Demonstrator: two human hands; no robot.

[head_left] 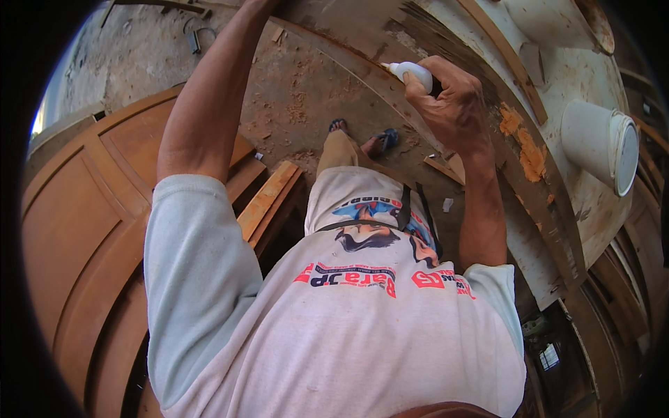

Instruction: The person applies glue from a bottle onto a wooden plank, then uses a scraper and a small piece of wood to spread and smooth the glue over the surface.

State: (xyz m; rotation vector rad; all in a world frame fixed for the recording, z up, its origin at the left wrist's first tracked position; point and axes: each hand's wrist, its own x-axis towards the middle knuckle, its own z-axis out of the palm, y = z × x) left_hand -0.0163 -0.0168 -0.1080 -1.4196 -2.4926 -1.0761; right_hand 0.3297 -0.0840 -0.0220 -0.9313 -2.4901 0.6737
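A small white squeeze bottle (415, 76) with a narrow nozzle is gripped in my right hand (451, 104), fingers wrapped round it. The nozzle points left, over the brown edge of a long wooden board (512, 177) on the bench. Whether its tip touches the wood I cannot tell. My left forearm (209, 90) stretches up to the top edge of the picture, and the hand beyond it is out of sight. Orange-brown putty or filler (526, 146) is smeared on the board, right of my right wrist.
A white plastic bucket (589, 143) lies on its side on the pale, stained surface at right. Brown panelled doors (83, 209) lean at left, beside loose timber strips (268, 202). Shavings litter the floor (289, 104) around my sandalled feet. A thin wooden strip (512, 56) lies at upper right.
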